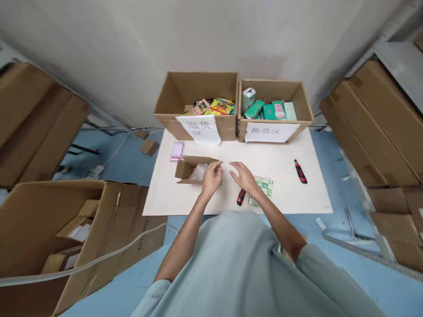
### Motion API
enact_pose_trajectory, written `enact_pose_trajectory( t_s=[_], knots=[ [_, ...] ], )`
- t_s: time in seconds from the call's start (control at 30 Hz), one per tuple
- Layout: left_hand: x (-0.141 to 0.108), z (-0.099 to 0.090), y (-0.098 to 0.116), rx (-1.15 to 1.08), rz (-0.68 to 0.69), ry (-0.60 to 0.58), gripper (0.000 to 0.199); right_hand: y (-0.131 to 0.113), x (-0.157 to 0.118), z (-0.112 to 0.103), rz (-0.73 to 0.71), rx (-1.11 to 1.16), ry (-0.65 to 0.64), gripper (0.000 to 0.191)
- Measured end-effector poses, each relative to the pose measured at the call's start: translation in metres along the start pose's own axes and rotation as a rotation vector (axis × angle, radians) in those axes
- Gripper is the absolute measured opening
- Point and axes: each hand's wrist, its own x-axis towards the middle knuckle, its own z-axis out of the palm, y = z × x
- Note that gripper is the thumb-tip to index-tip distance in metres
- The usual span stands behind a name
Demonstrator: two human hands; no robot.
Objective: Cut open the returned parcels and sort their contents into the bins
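Both of my hands are above the white table (284, 152), facing each other with a gap between them. My left hand (212, 177) is at the right end of a small open cardboard box (189, 180) and hides part of it. Its fingers are loosely curved, and nothing shows in them. White, filmy packing material (197, 172) lies inside that box. My right hand (243, 177) has thumb and fingers apart and holds nothing. Under its wrist lies a green-and-white patterned packet (266, 187), partly covered. A red-and-black utility knife (241, 197) lies just below that hand.
At the table's back stand two cartons with paper signs, the left carton (168, 123) and the right carton (242, 134), holding small boxes. A second knife (300, 171) lies at right, a pink-purple item (177, 151) at left. A large carton (109, 229) stands left on the floor.
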Motion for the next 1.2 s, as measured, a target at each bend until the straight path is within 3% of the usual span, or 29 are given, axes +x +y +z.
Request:
enact_pose_trajectory(
  t_s=[0.13,0.2,0.27,0.4,0.53,0.7,0.9,1.03,1.2],
  knots=[
    [-0.004,0.083,-0.009,-0.08,-0.218,-0.357,0.033,0.071,-0.072,-0.041,0.51,-0.086,0.071,0.048],
    [-0.013,0.119,-0.019,-0.061,-0.322,-0.505,0.025,0.097,-0.11,-0.046,0.722,-0.104,0.071,0.047],
    [-0.026,0.145,-0.029,-0.025,-0.384,-0.598,0.014,0.112,-0.144,-0.041,0.844,-0.092,0.092,0.046],
    [-0.047,0.175,-0.041,0.015,-0.53,-0.706,0.014,0.121,-0.188,-0.021,0.973,-0.017,0.132,0.044],
    [-0.057,0.19,-0.044,-0.045,-0.672,-0.739,0.024,0.122,-0.205,-0.009,1.023,0.065,0.188,0.036],
    [-0.06,0.197,-0.044,-0.136,-0.805,-0.696,0.055,0.128,-0.208,-0.015,1.03,0.158,0.269,0.034],
    [-0.047,0.19,-0.025,-0.343,-0.766,-0.608,0.057,0.124,-0.189,-0.032,0.957,0.302,0.321,0.027],
    [-0.018,0.152,-0.004,-0.536,-0.69,-0.576,0.065,0.104,-0.158,-0.051,0.829,0.365,0.372,0.036],
    [0.016,0.085,0.026,-0.826,-0.544,-0.555,0.064,0.055,-0.098,-0.085,0.454,0.588,0.513,0.055]
  ],
)
